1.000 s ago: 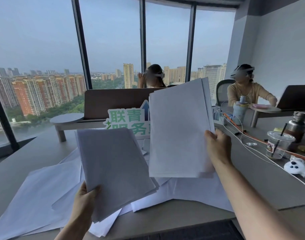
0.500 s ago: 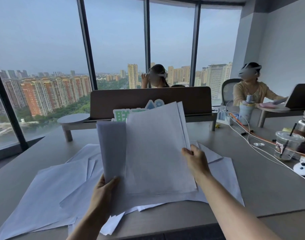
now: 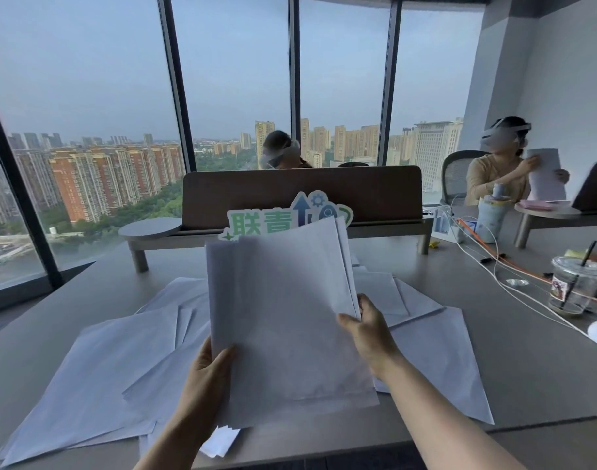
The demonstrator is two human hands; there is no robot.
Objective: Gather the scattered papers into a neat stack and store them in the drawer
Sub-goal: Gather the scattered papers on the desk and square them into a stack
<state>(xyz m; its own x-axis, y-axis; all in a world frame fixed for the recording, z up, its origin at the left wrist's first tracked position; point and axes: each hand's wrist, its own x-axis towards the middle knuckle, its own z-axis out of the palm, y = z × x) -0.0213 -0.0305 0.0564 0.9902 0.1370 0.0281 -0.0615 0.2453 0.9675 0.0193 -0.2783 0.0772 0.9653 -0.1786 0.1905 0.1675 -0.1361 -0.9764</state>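
Your left hand (image 3: 207, 374) is clamped on the lower left edge of the held sheaf (image 3: 283, 320), thumb on the front face. Your right hand (image 3: 368, 334) pinches its right edge about halfway up. Both hands are closed on the same bundle, one on each side of it, with the paper between them.

The sheaf is raised above the desk (image 3: 527, 368), its long axis running from 6 o'clock up to 12 o'clock and leaning a little toward 1. Its layers are not squared: the top corners fan apart and the rear sheets stick out at the left.

The loose papers (image 3: 97, 374) still lie flat on the desk beneath and around the sheaf. The bigger spread runs from 7 to 10 o'clock, nearer your left hand; a smaller group (image 3: 436, 361) sits from 2 to 4 o'clock, nearer your right. Those sheets lie skewed, long edges pointing roughly toward 1 or 2 o'clock.

You will likely need to tap the sheaf square, then reach left first. No drawer is in view.

At 3 o'clock, the plastic cup (image 3: 575, 286) and cables (image 3: 514, 290) lie beyond the right-hand sheets.
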